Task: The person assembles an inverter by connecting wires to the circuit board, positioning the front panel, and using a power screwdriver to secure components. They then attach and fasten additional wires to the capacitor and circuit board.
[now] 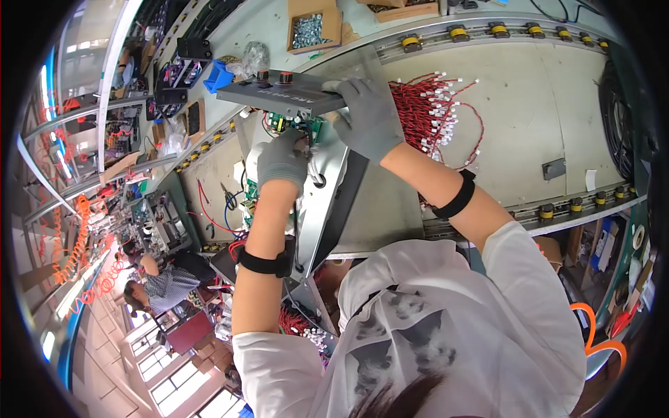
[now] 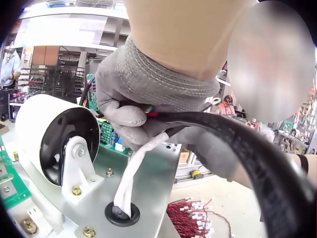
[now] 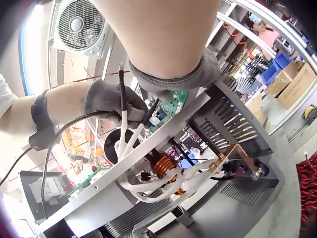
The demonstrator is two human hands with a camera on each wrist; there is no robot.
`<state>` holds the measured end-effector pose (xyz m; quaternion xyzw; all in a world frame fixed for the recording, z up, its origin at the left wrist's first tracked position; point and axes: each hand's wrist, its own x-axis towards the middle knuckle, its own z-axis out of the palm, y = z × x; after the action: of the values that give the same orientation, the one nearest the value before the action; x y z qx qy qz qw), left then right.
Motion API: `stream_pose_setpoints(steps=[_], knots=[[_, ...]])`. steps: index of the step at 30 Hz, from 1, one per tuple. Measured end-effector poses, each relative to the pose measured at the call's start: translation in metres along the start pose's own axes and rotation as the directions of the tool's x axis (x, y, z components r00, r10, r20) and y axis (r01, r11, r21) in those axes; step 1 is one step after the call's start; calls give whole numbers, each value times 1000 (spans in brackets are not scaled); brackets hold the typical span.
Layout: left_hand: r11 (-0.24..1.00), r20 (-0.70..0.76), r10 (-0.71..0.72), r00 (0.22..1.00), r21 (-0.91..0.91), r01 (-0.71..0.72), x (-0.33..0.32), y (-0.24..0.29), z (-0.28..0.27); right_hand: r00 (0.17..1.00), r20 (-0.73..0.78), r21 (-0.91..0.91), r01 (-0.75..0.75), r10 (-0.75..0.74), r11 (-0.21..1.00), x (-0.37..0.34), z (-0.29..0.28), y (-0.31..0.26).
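While the left grip [image 1: 283, 161] pinches a black cable [image 2: 200, 120], the right grip [image 1: 368, 118] holds a panel [image 1: 306, 101] with blurred lettering.

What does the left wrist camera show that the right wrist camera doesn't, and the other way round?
Only the left wrist view shows the white bracket and the black ring where the white-sleeved wires pass through the metal.
Only the right wrist view shows the box fan and the copper-coloured coil.
Both show the gloved left hand and right hand, those wires and part of the red wire bundle.
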<state>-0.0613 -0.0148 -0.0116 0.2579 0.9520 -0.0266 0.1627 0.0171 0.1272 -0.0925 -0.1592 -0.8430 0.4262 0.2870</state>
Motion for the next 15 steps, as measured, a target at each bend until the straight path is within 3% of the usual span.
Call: stream_pose_setpoints(steps=[1, 2, 5, 8, 9, 13, 15], knots=[[989, 10, 50, 999, -140, -48, 1, -7, -2, 1000, -4, 41, 6, -6, 999, 0, 3, 3], [990, 18, 44, 999, -135, -41, 1, -8, 1, 1000, 1, 48, -2, 1, 999, -1, 7, 5], [997, -58, -70, 996, 26, 72, -4, 11, 3, 995, -94, 49, 42, -38, 998, -2, 16, 7], [986, -23, -113, 993, 122, 115, -4, 24, -5, 991, -134, 83, 29, -17, 996, -1, 19, 6], [978, -77, -68, 995, 193, 82, -4, 24, -3, 989, -146, 87, 31, -18, 996, -1, 19, 6], [941, -73, 37, 997, 339, -10, 1, 23, 3, 977, -203, 78, 81, -64, 994, -1, 27, 14], [907, -25, 179, 984, 392, -155, 4, 15, 3, 975, -209, 55, 93, -79, 994, -2, 29, 18]])
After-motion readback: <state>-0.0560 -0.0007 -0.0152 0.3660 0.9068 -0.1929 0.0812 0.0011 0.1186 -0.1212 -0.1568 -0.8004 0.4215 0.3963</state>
